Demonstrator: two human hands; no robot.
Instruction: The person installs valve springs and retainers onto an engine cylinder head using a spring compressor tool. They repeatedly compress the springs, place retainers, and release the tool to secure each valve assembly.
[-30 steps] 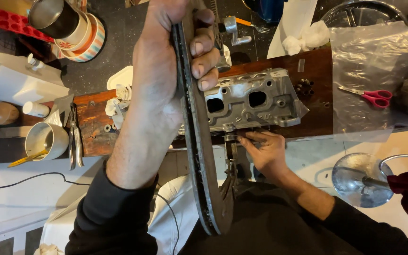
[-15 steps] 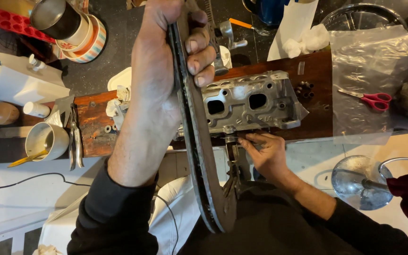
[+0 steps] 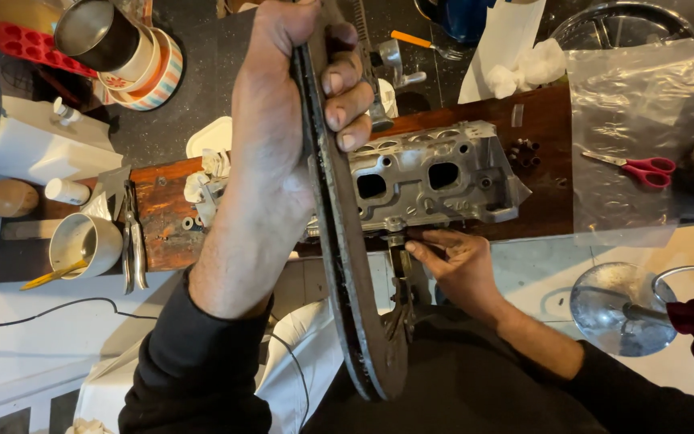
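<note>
- My left hand [image 3: 283, 120] is wrapping tight round the top of a long dark curved bar [image 3: 339, 241]; fingers [image 3: 347, 96] are curling fully over its edge, thumb side hidden behind it.
- Bar is running down from that fist, crossing in front of the cyl. head [image 3: 435, 177], w/ its rounded lower end sitting near my lap.
- My right hand [image 3: 459, 265] is reaching under the head's near edge; fingers are lying nearly straight & close together, tips touching a small metal part at the underside. Can't tell if they're pinching it or just pressing.
- Head is lying on the wood bench [image 3: 540, 137], ports facing up, just right of the bar.
- Pliers [image 3: 132, 237] are lying at the bench's left end, next to a white cup [image 3: 86, 241] w/ a yellow stick in it.
- Red scissors [image 3: 644, 170] are resting on a clear plastic sheet [image 3: 644, 104], well right of the head.
- Steel cup [image 3: 98, 32] is standing in a tape roll, top left.
</note>
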